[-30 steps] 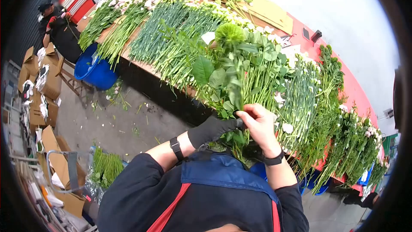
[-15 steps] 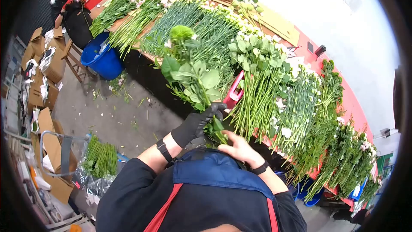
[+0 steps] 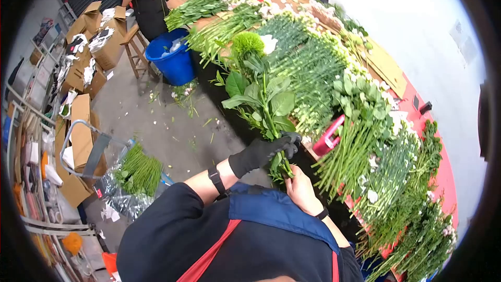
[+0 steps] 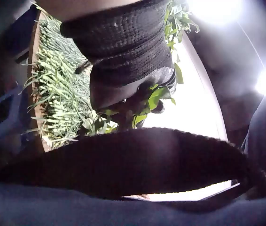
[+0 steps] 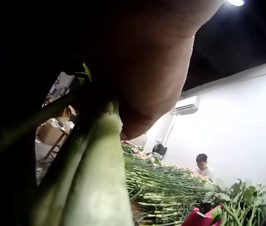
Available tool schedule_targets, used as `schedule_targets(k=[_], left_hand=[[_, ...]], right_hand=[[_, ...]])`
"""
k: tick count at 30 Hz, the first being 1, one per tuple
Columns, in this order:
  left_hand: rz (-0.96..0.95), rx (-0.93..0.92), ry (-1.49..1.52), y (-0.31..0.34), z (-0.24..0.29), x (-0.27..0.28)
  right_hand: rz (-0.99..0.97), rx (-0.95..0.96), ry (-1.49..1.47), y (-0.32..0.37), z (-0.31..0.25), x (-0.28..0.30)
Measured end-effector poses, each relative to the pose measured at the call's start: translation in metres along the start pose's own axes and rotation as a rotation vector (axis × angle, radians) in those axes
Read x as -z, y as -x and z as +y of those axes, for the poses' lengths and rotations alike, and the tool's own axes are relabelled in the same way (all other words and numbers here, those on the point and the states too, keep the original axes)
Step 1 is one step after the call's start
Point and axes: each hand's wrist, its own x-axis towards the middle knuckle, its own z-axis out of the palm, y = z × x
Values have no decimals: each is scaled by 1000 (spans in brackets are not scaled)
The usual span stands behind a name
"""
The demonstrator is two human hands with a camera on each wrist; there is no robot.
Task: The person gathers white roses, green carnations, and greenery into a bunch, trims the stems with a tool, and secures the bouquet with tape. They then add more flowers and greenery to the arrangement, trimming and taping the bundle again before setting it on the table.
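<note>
Table (image 3: 448, 172) — long, loaded with flower rows (image 3: 308, 62), near edge running diagonally just beyond the hands. Stem ends hang over that edge at several places, so a wide swing that way would likely snag.

Floor (image 3: 167, 136) on the person's left has the most open room, with a blue tub (image 3: 175, 65) and stool (image 3: 136, 52) farther up and a pile of cut stems (image 3: 140, 169) lower down. Apron (image 3: 276, 211) is close behind the hands, so not much room for pulling back.

Bunch (image 3: 267, 105) is in the air short of the table edge, tilted, heads up and away, stem ends toward the person. Step looks like building and evening it up.

Left hand (image 3: 261, 154), black glove: fingers closed round the stems below the leaves. Right hand (image 3: 301, 190), bare: fingers pinching the lower stems; exact fingertip contact is hidden.

Next move, my read: left keeps a light grip, right squares the ends or frees itself for another stem. Too tight bruises stems, too loose lets heads slip.

Pink tool (image 3: 329, 137) sits by the near edge, close to the left glove — give it clearance. Green bloom (image 3: 248, 45) tops the bunch, so keep it off the rows.
</note>
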Motion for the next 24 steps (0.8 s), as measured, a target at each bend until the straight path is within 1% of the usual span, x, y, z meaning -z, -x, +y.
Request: schedule_targets(k=[1,2,5,6,8,9,10,11,13,14,15,16,17,19,20,21,23,24], left_hand=[[19,-36,-61,3,9,10],[124,-260,-257,4,7,26],[330,170,-362,5,34,90],[352,55,-398,7,44,115],[369,-153,-457,17,56,164],[304,-169,-435,18,63,190],[228,-151,-118,20,69,208],[145,-116,197,21,73,223],[116,-66,544,27,105,227],[118,-10,565,30,108,245],[18,-30,648,30,112,254],[15,-35,569,29,112,269],[13,-48,489,27,112,283],[54,-25,473,22,116,301],[78,-17,466,20,118,308],[87,-27,493,16,119,315],[112,-52,543,8,120,326],[150,-37,524,5,127,329]], right_hand=[[-6,14,-5,-13,-3,-9],[-15,26,-11,-29,-5,-19],[-91,56,-59,-81,-32,-53],[-122,62,-84,-100,-43,-66],[-115,133,-94,-136,-64,-94],[-99,153,-96,-153,-75,-104],[-152,117,-86,-170,-94,-107],[-194,142,-122,-186,-99,-119],[-285,165,-170,-213,-114,-134],[-306,161,-168,-224,-122,-140],[-333,159,-166,-234,-129,-144],[-366,164,-162,-241,-133,-145],[-390,149,-221,-249,-136,-143],[-445,130,-337,-263,-140,-136],[-334,187,-387,-269,-133,-136],[-375,136,-321,-279,-129,-118],[-173,121,-180,-297,-113,-86],[-100,9,-137,-306,-101,-68]])
